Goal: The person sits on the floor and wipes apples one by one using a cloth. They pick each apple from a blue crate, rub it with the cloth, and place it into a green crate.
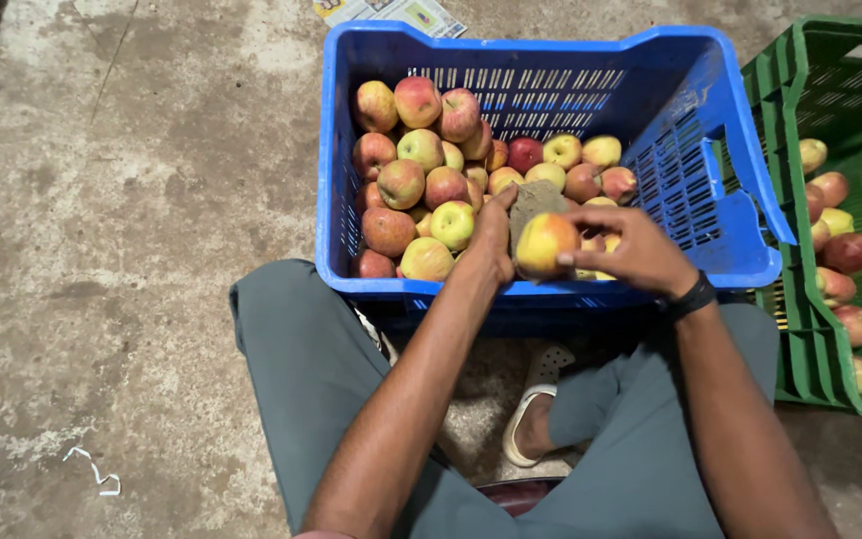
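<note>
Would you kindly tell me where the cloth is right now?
In the head view, the cloth sits in the left hand, behind the apple, over the blue crate.

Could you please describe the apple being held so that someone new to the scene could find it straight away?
Start at the blue crate of apples on the concrete floor. At its near rim, the left hand and right hand meet around one yellow-red apple. Unlike the others, it is lifted clear, against a drab cloth.
</note>
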